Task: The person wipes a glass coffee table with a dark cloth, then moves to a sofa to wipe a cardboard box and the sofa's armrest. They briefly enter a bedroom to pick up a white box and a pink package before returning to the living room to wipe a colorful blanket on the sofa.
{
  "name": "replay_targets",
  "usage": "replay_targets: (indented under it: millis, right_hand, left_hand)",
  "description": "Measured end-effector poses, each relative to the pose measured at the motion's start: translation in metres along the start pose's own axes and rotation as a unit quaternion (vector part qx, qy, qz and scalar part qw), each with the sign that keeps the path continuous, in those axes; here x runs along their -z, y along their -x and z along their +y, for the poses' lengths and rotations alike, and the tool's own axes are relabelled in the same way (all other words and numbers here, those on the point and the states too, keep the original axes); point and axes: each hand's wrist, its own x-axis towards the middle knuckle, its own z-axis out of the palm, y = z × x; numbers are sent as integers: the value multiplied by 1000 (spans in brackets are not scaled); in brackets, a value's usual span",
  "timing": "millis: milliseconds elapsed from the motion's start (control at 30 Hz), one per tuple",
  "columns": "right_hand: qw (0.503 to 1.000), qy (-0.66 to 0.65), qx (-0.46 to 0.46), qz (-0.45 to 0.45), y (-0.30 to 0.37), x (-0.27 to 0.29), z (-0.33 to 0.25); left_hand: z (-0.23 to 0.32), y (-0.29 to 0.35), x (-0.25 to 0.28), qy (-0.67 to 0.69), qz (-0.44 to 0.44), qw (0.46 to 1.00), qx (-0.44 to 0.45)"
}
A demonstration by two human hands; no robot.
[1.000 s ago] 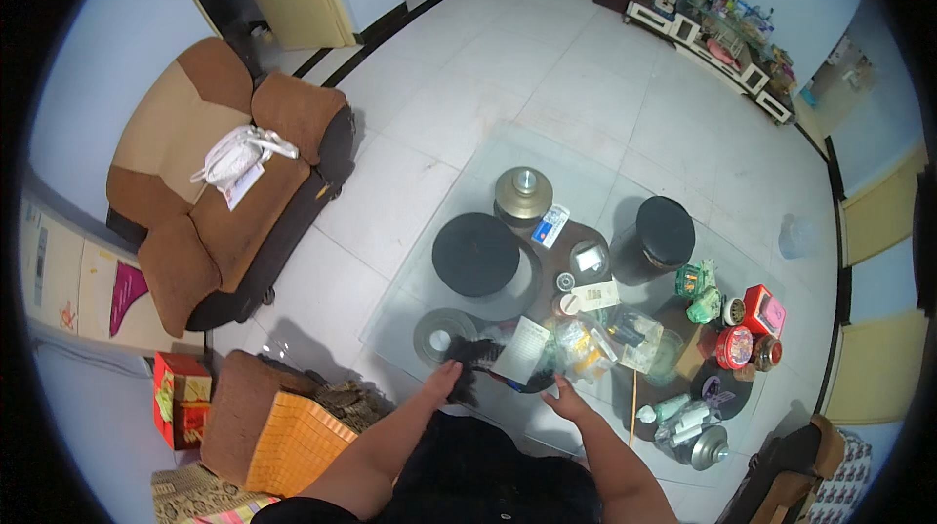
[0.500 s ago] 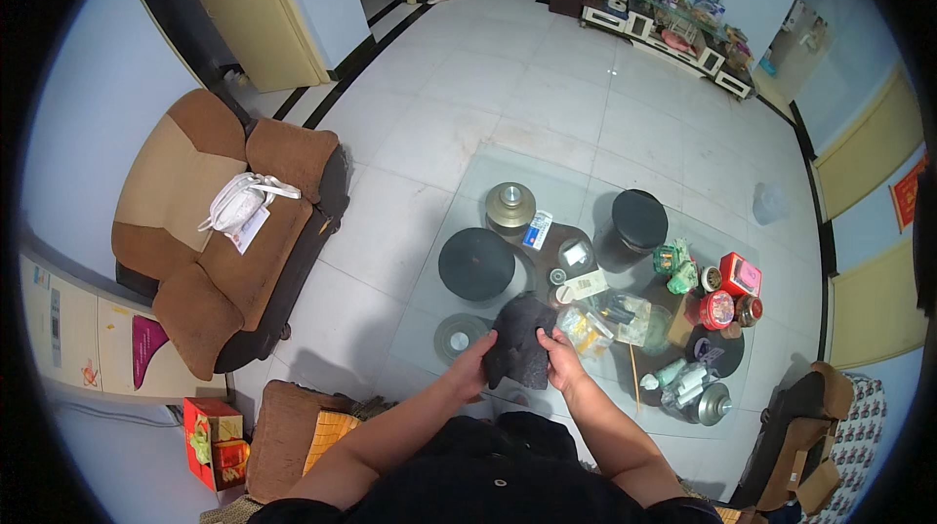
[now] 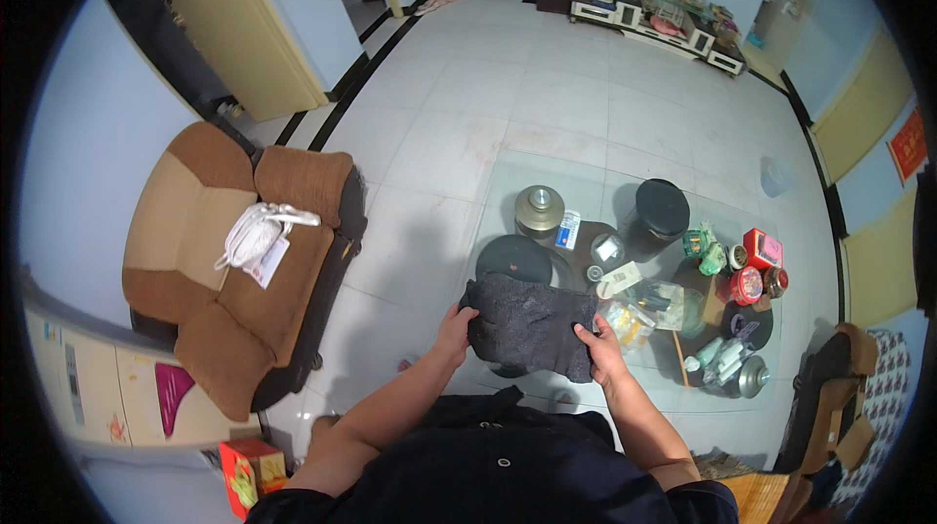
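Over the near-left part of the glass surface (image 3: 610, 178), a dark cloth (image 3: 532, 329), likely light and soft, is gripped, sensibly by opposite side edges, in the fingers (image 3: 467, 315) of the left hand (image 3: 455, 334) and right hand (image 3: 603, 348).

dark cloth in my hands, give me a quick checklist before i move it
1. Left hand gripping the dark cloth: ok, at its left edge.
2. Right hand gripping: ok, at its right edge.
3. Cloth spread between both hands: ok.
4. Full view of the black round stool: not ok, partly covered.
5. Cloth clear of the glass table: cannot tell.
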Motion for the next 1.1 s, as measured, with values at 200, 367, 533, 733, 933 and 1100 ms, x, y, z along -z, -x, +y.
replay_targets:
  millis: [200, 367, 533, 733, 933, 1100]
  right_hand:
    - [995, -14, 60, 83, -32, -145, 86]
    - [992, 63, 55, 92, -65, -261, 137]
    - [985, 83, 55, 139, -82, -279, 161]
    - [896, 210, 214, 329, -94, -216, 181]
    - [846, 249, 199, 427, -118, -170, 174]
    - [763, 442, 110, 460, -199, -138, 223]
  left_hand:
    - [94, -38, 127, -45, -31, 998, 18]
    - [153, -91, 232, -141, 45, 989, 4]
    - [164, -142, 270, -335, 21, 941, -40]
    - [177, -179, 180, -449, -168, 874, -80]
    - [152, -273, 64, -480, -259, 814, -200]
    - [128, -345, 13, -587, -313, 693, -277]
